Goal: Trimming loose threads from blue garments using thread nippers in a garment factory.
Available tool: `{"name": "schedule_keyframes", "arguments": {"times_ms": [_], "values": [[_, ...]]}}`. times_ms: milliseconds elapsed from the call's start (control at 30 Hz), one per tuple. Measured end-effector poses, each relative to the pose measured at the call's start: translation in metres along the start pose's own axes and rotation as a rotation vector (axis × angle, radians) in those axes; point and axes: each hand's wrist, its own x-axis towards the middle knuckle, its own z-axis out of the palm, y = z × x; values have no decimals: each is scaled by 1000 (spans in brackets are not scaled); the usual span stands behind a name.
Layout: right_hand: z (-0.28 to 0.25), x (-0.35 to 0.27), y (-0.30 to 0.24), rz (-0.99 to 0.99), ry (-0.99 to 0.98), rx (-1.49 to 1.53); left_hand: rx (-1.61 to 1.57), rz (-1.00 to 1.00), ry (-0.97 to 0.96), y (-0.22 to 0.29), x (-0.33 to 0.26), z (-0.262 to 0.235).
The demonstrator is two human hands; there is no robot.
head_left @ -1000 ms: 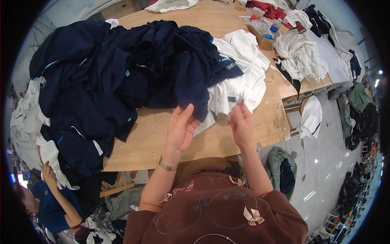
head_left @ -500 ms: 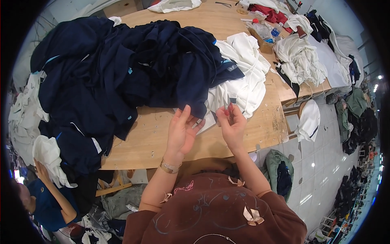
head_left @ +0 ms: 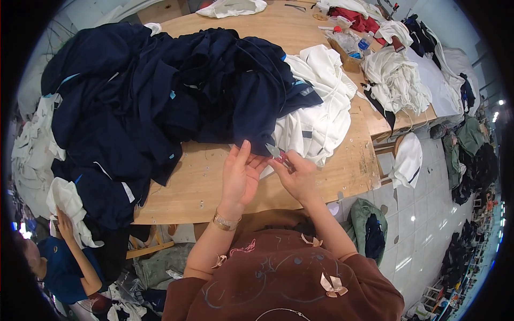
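A large heap of navy garments [head_left: 160, 96] covers the left and middle of the table. Its front edge hangs down to my left hand [head_left: 240, 174], whose thumb and fingers close on the hem of a navy garment; the fingertips are partly hidden by the cloth. My right hand [head_left: 297, 174] grips a pair of thread snips [head_left: 279, 155] with red handles. Their pointed metal blades lie against the navy edge, close to my left fingertips. Just behind the snips, white garments [head_left: 321, 101] lie bunched beside the navy heap.
The wooden table [head_left: 342, 171] has small scraps on it. A basket [head_left: 348, 56] with plastic bags and a bottle stands at the far right, near a white garment bundle [head_left: 393, 77]. At lower left, a co-worker's hand [head_left: 65, 227] holds white cloth [head_left: 67, 200]. A green sack [head_left: 367, 224] stands on the floor.
My right hand has swung the snips left and down, from pointing upward over the white cloth to the navy edge. The co-worker's hand has shifted slightly right with the white cloth.
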Motion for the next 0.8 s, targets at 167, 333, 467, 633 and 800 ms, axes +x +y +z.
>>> {"name": "schedule_keyframes", "arguments": {"times_ms": [167, 333, 467, 633, 800], "values": [[-2, 5, -1, -74, -4, -56, 49, 51, -26, -2, 1, -1], [-4, 4, -2, -94, 6, -69, 105, 114, -37, -3, 2, -3], [-4, 1, 5, -127, 5, -87, 72, 83, -4, -2, 2, -1], [-5, 3, 5, -221, 14, -161, 41, 49, 7, -2, 1, 1], [-6, 5, -1, -217, 17, -165, 54, 25, -37, -1, 0, -3]]}}
